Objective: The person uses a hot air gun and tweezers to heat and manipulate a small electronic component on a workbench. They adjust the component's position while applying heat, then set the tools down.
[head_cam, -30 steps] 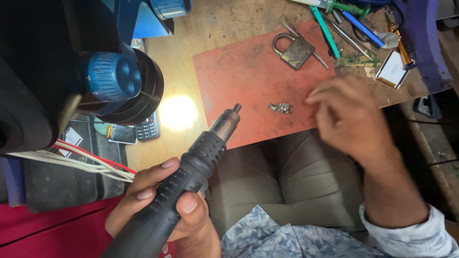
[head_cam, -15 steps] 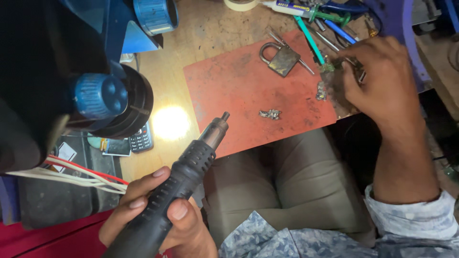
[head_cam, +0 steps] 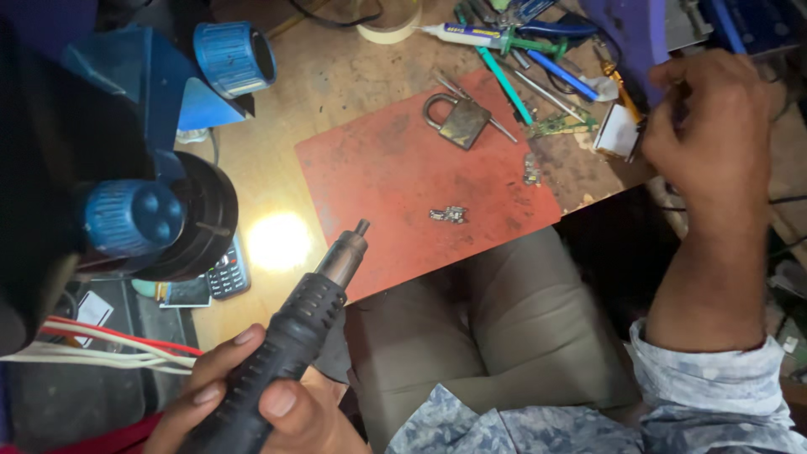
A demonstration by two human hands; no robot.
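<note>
Left hand gripping the hot-air tool, right hand lifted at the worktop's far edge.

I am seeing the left hand (head_cam: 252, 395) wrapping its fingers (head_cam: 223, 363) tight around the black hot-air tool (head_cam: 290, 345), nozzle tilting up toward the red mat (head_cam: 395, 168). A small metal part (head_cam: 449, 215) is lying on the mat just beyond the nozzle. The right hand (head_cam: 714, 134) is rising on a bent forearm, fingers curling together near a small white board (head_cam: 618, 133); whether they are pinching it, I cannot tell. A padlock (head_cam: 458, 119) is resting further off.

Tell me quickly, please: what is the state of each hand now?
Left hand: closed around the black hot-air tool, nozzle over the red mat.
Right hand: fingers curled by a small white part; whether it grips it cannot be told.
</note>
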